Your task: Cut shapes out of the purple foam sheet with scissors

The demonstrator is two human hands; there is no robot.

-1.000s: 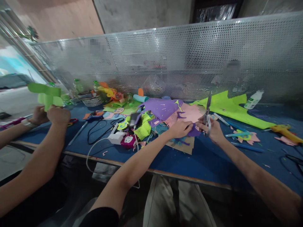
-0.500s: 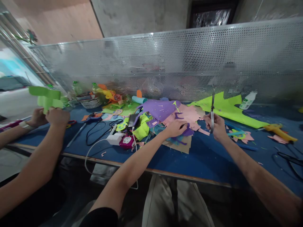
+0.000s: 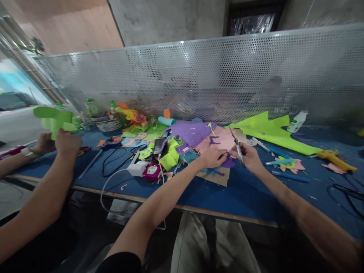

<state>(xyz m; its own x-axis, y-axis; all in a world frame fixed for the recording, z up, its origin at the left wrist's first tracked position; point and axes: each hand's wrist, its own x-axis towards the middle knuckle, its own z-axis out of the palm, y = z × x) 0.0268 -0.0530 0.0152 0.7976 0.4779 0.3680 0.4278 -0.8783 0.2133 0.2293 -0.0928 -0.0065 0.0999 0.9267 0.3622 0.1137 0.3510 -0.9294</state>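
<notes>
My right hand [image 3: 248,156] grips a pair of scissors [image 3: 236,143]; their blades point away from me and to the left, over the pink foam sheet [image 3: 226,138]. Just left of it, my left hand [image 3: 212,156] lies low over the pile with its fingers curled together. What those fingers pinch, if anything, is hidden. Purple scraps [image 3: 228,163] and a brown cardboard piece [image 3: 217,177] show beneath and beside this hand. A large purple foam sheet [image 3: 190,132] is heaped behind it.
At left, a co-worker's hands [image 3: 66,142] hold a green cutout [image 3: 55,119]. A lime sheet [image 3: 270,129], white bottle [image 3: 297,121] and yellow glue gun [image 3: 338,159] lie right. A magenta device [image 3: 151,172] with cables sits left of centre. A perforated metal panel [image 3: 176,72] bounds the back.
My right hand has moved left toward my left hand, and the scissors have swung from nearly upright to tilted left and lower. My left hand has barely shifted.
</notes>
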